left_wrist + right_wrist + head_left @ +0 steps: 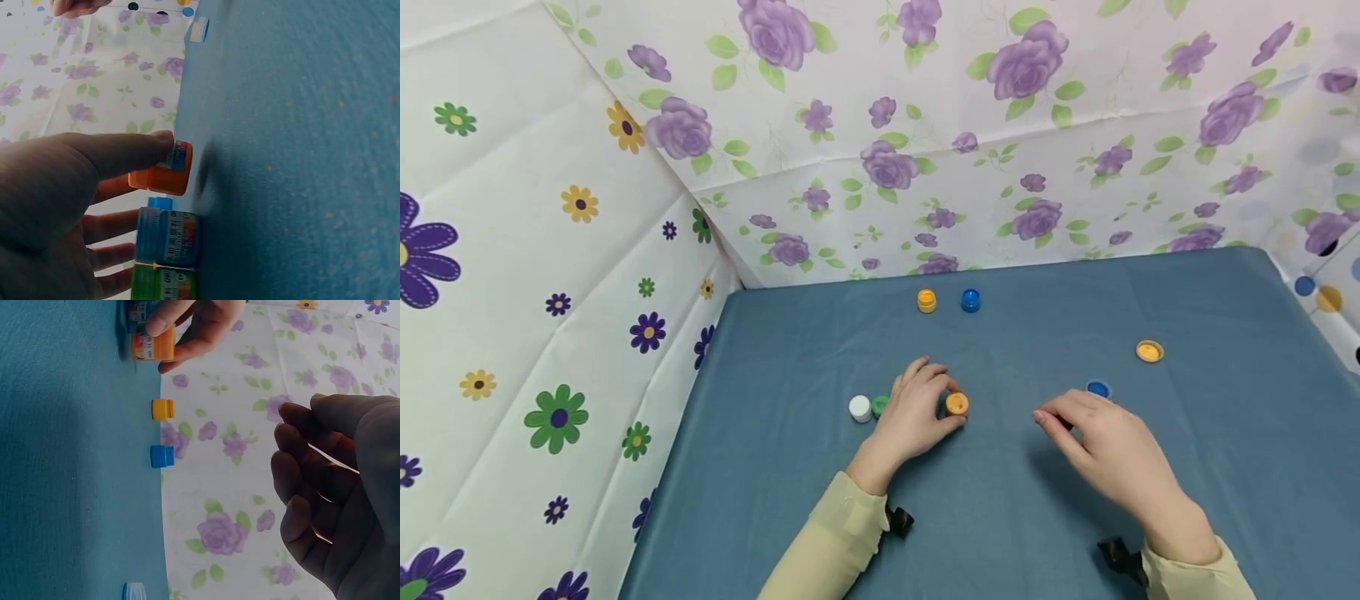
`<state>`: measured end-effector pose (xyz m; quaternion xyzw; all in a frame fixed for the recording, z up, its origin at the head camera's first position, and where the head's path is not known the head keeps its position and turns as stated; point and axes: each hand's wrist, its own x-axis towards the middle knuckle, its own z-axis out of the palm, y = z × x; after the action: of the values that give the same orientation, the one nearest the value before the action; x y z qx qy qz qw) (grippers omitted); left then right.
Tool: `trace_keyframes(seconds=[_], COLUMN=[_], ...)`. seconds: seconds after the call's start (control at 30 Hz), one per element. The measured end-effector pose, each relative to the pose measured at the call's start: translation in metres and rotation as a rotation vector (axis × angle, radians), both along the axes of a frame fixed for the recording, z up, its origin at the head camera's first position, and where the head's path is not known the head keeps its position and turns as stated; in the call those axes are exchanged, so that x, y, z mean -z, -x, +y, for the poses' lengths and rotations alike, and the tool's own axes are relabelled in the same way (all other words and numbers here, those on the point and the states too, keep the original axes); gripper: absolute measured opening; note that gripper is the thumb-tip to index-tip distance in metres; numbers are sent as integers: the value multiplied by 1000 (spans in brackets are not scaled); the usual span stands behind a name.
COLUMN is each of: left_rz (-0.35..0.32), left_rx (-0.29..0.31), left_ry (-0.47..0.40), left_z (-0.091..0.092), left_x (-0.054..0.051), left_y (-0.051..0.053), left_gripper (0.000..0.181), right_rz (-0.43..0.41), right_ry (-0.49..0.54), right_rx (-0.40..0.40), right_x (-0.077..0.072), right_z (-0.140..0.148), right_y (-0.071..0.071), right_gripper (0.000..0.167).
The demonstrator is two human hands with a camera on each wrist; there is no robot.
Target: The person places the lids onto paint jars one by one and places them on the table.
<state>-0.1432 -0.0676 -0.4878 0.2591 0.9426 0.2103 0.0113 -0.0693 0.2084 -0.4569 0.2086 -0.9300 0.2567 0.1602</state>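
Observation:
My left hand pinches an orange jar between thumb and fingers. The left wrist view shows this orange jar at the thumb tip, beside a blue jar and a green jar near the other fingers of the left hand. Left of that hand are a white jar and the partly covered green jar. Raised above the cloth at the right, my right hand has loosely curled fingers. Nothing is visible in the right hand in its wrist view.
An open yellow jar and an open blue jar stand at the back of the blue cloth. A yellow lid lies at the right; a blue lid lies just beyond my right hand. Flowered sheets hang behind and at the left.

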Motion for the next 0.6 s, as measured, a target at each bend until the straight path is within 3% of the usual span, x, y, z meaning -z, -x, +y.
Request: trace_keyframes(seconds=[0.4, 0.6], left_rz=[-43, -181], left_rx=[-26, -10], left_ry=[23, 5], left_z=[-3, -9], left_x=[4, -6], left_y=[1, 6], left_gripper=[39, 69], right_rz=[-54, -86], right_ry=[-42, -49], right_rx=[-12, -1], right_x=[2, 0], right_z=[0, 6], right_y=[5, 7], right_gripper=[4, 4])
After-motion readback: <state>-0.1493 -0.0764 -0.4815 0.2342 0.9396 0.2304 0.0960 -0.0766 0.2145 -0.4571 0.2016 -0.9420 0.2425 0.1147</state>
